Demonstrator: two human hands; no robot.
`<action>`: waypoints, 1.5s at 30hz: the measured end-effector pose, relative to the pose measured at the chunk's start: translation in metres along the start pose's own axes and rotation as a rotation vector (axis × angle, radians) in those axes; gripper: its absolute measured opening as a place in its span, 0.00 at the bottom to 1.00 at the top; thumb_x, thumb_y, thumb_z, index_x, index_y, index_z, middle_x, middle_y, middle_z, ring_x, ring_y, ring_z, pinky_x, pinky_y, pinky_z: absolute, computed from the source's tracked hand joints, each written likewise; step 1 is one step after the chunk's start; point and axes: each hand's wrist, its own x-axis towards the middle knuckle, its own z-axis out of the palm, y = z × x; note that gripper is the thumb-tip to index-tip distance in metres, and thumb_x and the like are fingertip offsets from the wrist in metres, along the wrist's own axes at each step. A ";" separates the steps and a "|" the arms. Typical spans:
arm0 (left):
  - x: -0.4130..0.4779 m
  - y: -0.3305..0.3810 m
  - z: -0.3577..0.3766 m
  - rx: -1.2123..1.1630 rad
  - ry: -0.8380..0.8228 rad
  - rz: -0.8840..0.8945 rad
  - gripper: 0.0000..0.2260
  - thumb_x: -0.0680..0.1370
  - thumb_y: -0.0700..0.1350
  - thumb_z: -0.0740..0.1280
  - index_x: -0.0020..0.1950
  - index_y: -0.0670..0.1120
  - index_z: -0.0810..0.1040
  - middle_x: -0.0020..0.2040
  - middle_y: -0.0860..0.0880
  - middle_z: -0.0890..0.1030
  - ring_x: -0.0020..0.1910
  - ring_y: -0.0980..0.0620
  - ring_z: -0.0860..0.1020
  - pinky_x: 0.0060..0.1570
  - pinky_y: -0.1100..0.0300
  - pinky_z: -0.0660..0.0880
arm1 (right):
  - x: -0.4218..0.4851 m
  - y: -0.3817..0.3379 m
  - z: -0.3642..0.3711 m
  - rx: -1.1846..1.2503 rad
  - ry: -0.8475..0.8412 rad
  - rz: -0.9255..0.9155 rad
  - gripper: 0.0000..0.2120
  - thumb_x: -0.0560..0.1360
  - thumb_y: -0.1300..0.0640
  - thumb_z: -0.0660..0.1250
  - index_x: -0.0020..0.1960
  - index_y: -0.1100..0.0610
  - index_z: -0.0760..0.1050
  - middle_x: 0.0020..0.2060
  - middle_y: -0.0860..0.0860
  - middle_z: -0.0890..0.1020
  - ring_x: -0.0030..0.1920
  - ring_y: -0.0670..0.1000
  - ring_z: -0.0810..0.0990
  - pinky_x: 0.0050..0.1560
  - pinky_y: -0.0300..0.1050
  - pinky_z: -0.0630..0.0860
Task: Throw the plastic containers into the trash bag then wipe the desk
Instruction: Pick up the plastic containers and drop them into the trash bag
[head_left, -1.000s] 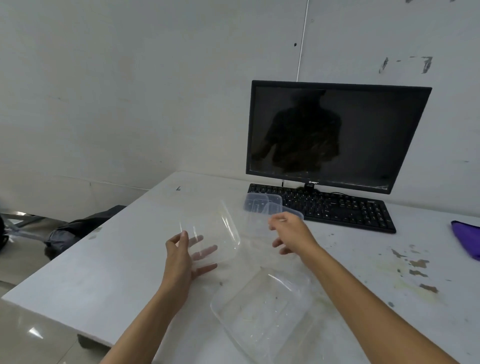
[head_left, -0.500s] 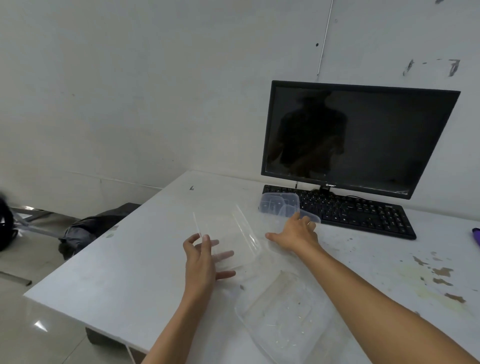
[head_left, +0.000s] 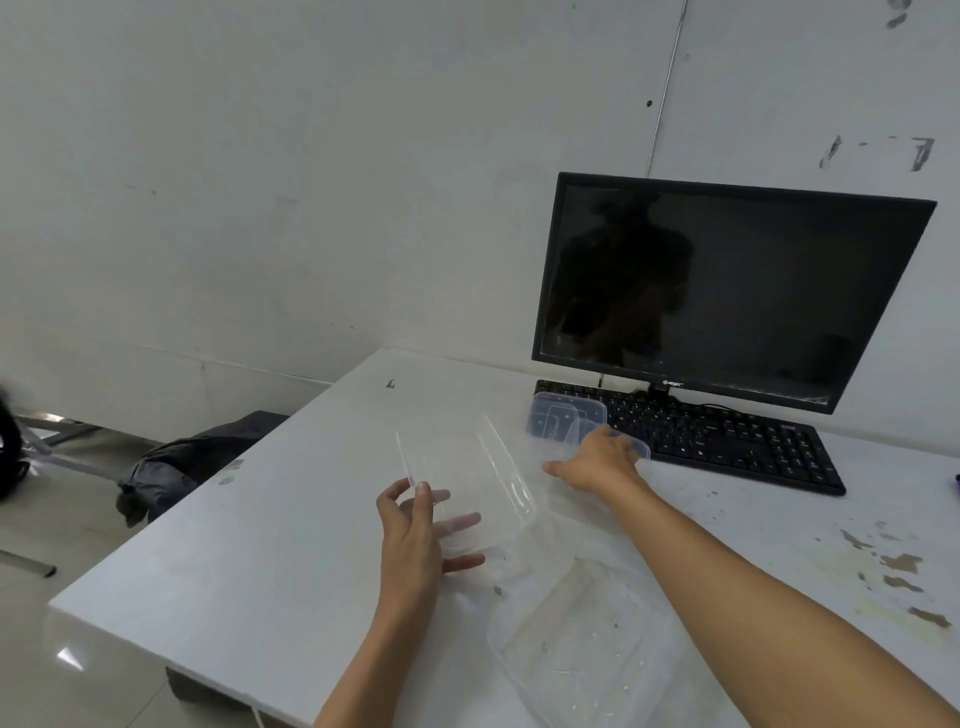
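While the left hand (head_left: 415, 530) holds a clear tub (head_left: 467, 462) tilted over the bench (head_left: 260, 519), fingers (head_left: 467, 561) spread beneath, thumb on its rim, the right hand (head_left: 597, 460) rests on stacked tubs (head_left: 556, 415) touching the keyboard (head_left: 727, 441); its grip unclear; third tub (head_left: 582, 639) lies nearer.

Clear glossy plastic containers (head_left: 467, 478), matt white desk (head_left: 260, 519) with chipped paint, glossy black monitor (head_left: 727, 291)
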 end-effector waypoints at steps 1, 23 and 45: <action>0.000 0.000 0.000 0.001 0.003 0.000 0.15 0.84 0.56 0.57 0.67 0.51 0.64 0.60 0.44 0.77 0.47 0.47 0.87 0.31 0.49 0.82 | 0.001 -0.002 -0.001 0.018 -0.008 0.003 0.56 0.70 0.39 0.74 0.80 0.65 0.45 0.76 0.64 0.59 0.74 0.63 0.62 0.67 0.54 0.69; 0.001 0.003 -0.003 -0.084 -0.017 -0.066 0.23 0.84 0.56 0.57 0.76 0.48 0.63 0.61 0.41 0.77 0.48 0.47 0.87 0.36 0.52 0.83 | -0.059 -0.009 -0.034 1.191 -0.413 -0.208 0.11 0.80 0.69 0.62 0.59 0.62 0.79 0.43 0.56 0.79 0.37 0.47 0.76 0.36 0.39 0.77; -0.007 0.007 -0.010 -0.108 -0.202 -0.039 0.42 0.68 0.56 0.79 0.77 0.57 0.62 0.68 0.43 0.76 0.59 0.46 0.84 0.51 0.56 0.82 | -0.079 -0.014 0.022 0.624 -0.107 -0.261 0.19 0.83 0.51 0.60 0.57 0.67 0.78 0.28 0.45 0.73 0.29 0.48 0.79 0.37 0.43 0.74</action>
